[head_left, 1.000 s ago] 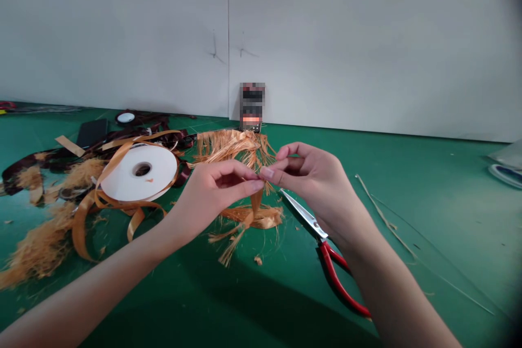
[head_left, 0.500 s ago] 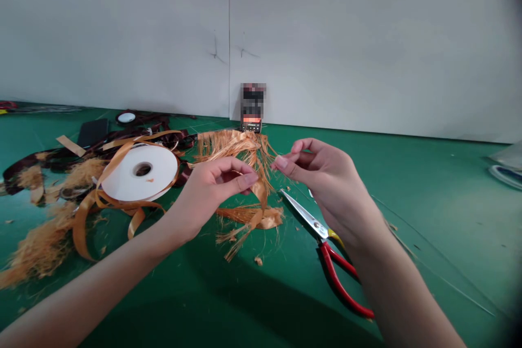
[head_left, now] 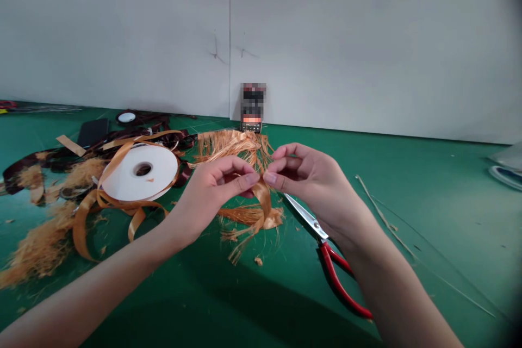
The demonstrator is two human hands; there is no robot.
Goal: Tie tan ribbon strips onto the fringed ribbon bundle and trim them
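Note:
Between thumb and finger my left hand (head_left: 222, 179) pinches a strip of orange-gold satin ribbon (head_left: 263, 198), whose frayed end hangs down. My right hand (head_left: 308, 171) is closed in a pinch at the ribbon's upper edge, its fingertips almost meeting those of the left. Below the hands lies a frayed ribbon piece (head_left: 244, 214) on the green table. Behind them is a pile of fringed ribbon strips (head_left: 228, 143). Scissors (head_left: 318, 228) with red handles lie open-side down beside my right wrist, which covers part of them.
A white ribbon spool (head_left: 122, 176) with loose ribbon stands left, near fluffy thread clumps (head_left: 44, 242) and dark ribbon (head_left: 24, 166). A phone (head_left: 252, 109) leans on the white wall (head_left: 367, 43). A thin wire (head_left: 385, 220) lies right.
My right hand has moved left and slightly down, bringing its fingertips to the ribbon beside my left fingers. My left hand stays nearly in place.

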